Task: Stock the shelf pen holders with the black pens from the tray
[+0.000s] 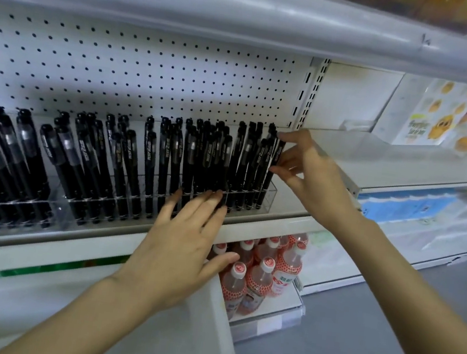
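Several black pens (pixel 150 165) stand upright in clear plastic pen holders (pixel 270 194) along the white shelf (pixel 273 227). My left hand (pixel 184 242) lies flat with straight fingers, its fingertips touching the front of the holders near the middle. My right hand (pixel 308 172) is at the right end of the row and pinches the rightmost black pen (pixel 276 156) between fingers and thumb; that pen stands in the last compartment. No tray is in view.
A white pegboard (pixel 138 73) backs the shelf, and another shelf edge (pixel 249 14) hangs overhead. Pink drink bottles (pixel 260 279) fill the shelf below. Packaged goods with yellow pictures (pixel 444 116) sit at the right. Grey floor (pixel 353 343) lies lower right.
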### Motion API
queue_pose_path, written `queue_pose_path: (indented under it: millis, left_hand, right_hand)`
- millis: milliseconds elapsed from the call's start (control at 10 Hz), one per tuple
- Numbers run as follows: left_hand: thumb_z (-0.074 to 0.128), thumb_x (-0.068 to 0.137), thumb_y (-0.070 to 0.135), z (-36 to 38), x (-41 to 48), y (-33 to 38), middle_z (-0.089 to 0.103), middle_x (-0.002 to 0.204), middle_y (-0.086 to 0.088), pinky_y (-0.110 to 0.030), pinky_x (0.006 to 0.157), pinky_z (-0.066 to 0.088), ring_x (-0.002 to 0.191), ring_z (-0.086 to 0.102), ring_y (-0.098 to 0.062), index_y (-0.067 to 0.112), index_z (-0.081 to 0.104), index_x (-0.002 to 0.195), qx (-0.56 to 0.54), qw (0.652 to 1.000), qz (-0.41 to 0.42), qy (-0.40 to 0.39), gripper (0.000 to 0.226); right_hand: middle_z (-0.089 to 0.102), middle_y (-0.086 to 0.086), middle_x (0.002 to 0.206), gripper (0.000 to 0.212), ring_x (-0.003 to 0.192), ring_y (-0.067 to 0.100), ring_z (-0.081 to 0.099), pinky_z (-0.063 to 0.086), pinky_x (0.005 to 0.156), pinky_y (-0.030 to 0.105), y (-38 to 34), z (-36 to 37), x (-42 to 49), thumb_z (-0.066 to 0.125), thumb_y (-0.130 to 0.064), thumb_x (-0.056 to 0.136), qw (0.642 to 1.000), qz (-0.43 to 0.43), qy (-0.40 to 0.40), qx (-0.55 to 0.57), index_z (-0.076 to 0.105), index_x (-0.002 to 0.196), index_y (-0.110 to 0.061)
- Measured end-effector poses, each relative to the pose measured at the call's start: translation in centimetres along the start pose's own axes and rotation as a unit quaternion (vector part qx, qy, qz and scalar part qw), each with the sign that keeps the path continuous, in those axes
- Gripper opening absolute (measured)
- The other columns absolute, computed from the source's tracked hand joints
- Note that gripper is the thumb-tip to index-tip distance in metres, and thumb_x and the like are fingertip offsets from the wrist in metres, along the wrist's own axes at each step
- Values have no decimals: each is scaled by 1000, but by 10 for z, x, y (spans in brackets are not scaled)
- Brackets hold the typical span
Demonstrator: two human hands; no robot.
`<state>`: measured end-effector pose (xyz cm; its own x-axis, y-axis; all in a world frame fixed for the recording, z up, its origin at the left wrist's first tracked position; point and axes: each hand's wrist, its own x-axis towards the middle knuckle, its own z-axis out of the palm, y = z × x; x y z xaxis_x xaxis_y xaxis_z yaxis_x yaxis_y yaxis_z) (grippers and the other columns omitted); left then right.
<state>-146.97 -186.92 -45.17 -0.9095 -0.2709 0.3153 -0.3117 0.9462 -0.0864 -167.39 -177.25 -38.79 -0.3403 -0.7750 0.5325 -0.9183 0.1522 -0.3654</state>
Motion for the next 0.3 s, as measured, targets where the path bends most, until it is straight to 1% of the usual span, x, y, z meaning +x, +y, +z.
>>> queue_pose_path:
  millis: [100, 200, 300]
  left_hand:
    - [23, 93, 59, -1, 0, 1, 53, 135, -7, -53, 104, 37, 126, 49, -21, 10, 56, 129, 0, 1000, -2, 3, 70]
    - [24, 93, 57, -4, -1, 0, 54, 134, -5, -49, 104, 34, 125, 50, -19, 11, 57, 128, -10, 1000, 6, 14, 66]
    - [23, 92, 55, -16, -11, -3, 52, 137, -3, -43, 105, 30, 127, 49, -16, 13, 54, 131, -33, 999, -1, -8, 65]
  right_hand:
    - [58, -9, 90, 51, 78, 16, 64, 55, 71, 42, -2, -1, 0, 67, -22, 86, 999, -4, -3, -40, 40, 129, -19]
    - [55, -9, 96, 64, 75, 11, 63, 56, 69, 40, -6, -3, -3, 67, -29, 86, 998, 1, -12, -62, 31, 139, -28]
    - [55, -8, 98, 69, 69, 8, 57, 52, 66, 34, -14, -10, -8, 65, -34, 86, 998, 26, -3, -59, 25, 143, -32]
